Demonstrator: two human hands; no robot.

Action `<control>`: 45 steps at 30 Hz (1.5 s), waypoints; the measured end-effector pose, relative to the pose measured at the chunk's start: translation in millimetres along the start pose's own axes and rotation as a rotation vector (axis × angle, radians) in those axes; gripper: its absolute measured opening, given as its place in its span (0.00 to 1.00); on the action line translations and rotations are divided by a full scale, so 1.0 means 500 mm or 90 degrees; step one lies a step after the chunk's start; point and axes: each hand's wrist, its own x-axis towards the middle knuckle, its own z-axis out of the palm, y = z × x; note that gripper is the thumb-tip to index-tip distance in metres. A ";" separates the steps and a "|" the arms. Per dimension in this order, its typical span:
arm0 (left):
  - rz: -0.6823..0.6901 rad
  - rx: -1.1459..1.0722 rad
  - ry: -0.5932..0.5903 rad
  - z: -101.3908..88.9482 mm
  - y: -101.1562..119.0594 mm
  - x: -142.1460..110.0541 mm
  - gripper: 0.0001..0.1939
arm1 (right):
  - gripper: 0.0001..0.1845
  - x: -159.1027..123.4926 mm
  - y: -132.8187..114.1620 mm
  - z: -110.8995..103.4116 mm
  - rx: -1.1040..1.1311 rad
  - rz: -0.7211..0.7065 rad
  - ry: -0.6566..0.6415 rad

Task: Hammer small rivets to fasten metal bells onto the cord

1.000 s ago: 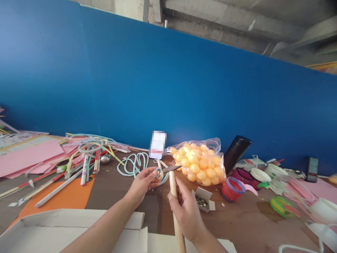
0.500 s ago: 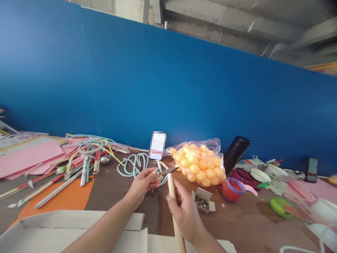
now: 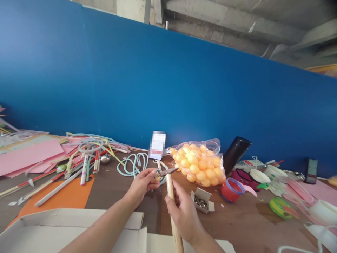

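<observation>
One pale wooden stick [image 3: 170,186], lower centre of the frame, slants within the right hand [image 3: 185,214], whose fingers close round it. At its upper end lies the blade of a pointed tool [image 3: 168,172], its other end pinched in the nearly closed left hand [image 3: 142,184]. Rightward appear an open box [image 3: 202,201] of small metal pieces and, above, a clear bag [image 3: 197,164] of orange balls.

The pale, plain wooden stick [image 3: 170,188] is held tilted above the worktop [image 3: 247,221], its blunt upper end at the dark, pointed blade [image 3: 168,172]; contact between them is unclear. The blade lies nearly level, tip rightward, a shiny rounded part at its base.
</observation>
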 end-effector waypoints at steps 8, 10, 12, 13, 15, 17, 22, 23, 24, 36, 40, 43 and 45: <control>0.000 -0.008 -0.005 0.000 0.001 -0.001 0.16 | 0.25 0.000 -0.002 0.001 0.014 0.009 0.004; -0.003 -0.014 0.004 0.000 0.001 -0.001 0.15 | 0.25 -0.001 0.000 0.002 0.004 0.005 0.003; -0.003 -0.022 0.003 -0.001 0.001 -0.001 0.15 | 0.25 -0.001 0.002 0.003 0.001 0.000 0.011; -0.002 -0.023 -0.001 -0.002 0.001 -0.001 0.15 | 0.25 -0.001 0.003 0.004 0.001 0.000 0.017; 0.001 -0.020 -0.009 -0.003 0.000 -0.001 0.15 | 0.25 -0.001 0.004 0.004 0.004 0.003 0.025; 0.001 -0.020 -0.008 -0.002 0.000 -0.001 0.16 | 0.25 -0.001 0.004 0.004 0.007 0.003 0.019; -0.003 -0.038 0.003 0.000 0.003 -0.003 0.15 | 0.25 -0.001 0.002 0.003 0.016 -0.003 0.020; -0.002 -0.040 -0.002 0.001 0.004 -0.003 0.14 | 0.25 0.000 0.002 0.002 0.017 -0.002 0.024; -0.001 -0.040 -0.006 0.001 0.004 -0.004 0.14 | 0.25 0.000 0.001 0.002 0.018 0.000 0.024; -0.010 -0.048 0.000 0.005 0.009 -0.008 0.14 | 0.24 -0.001 -0.002 0.003 0.025 0.011 0.007; -0.005 -0.052 -0.016 0.001 0.005 -0.004 0.15 | 0.23 -0.001 -0.001 0.001 0.045 0.024 -0.007; -0.009 -0.048 -0.011 0.002 0.005 -0.005 0.15 | 0.23 -0.001 -0.001 -0.002 0.042 0.031 -0.037; -0.011 -0.049 -0.009 0.004 0.006 -0.006 0.15 | 0.22 0.000 0.000 -0.002 0.036 0.026 -0.030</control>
